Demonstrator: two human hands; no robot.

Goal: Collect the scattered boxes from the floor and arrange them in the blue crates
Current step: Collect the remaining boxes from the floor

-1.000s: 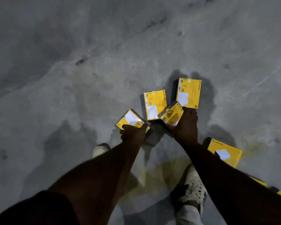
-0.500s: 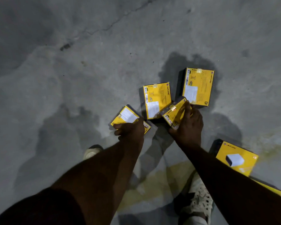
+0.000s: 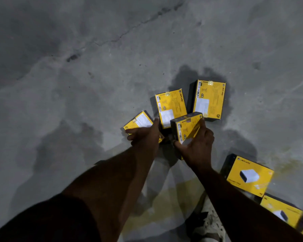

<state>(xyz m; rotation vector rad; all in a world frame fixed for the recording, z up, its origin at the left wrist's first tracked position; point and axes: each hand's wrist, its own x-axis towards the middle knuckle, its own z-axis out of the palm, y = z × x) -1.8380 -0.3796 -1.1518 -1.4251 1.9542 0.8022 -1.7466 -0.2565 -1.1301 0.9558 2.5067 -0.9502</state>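
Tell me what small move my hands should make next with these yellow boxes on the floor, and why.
Probably lift the left hand with its box, since the right hand already holds its box tilted off the concrete floor. Two more boxes lie flat just beyond, the middle box and the far box. No blue crate is in view.

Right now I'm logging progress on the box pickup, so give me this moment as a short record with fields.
left hand: left hand grips a yellow box at floor level
right hand: right hand holds a tilted yellow box, raised off the floor
flat on floor ahead: middle box and far box, label sides up
floor at right: two more boxes beside the right forearm
crates: none in view
floor: grey concrete floor, cracked and stained
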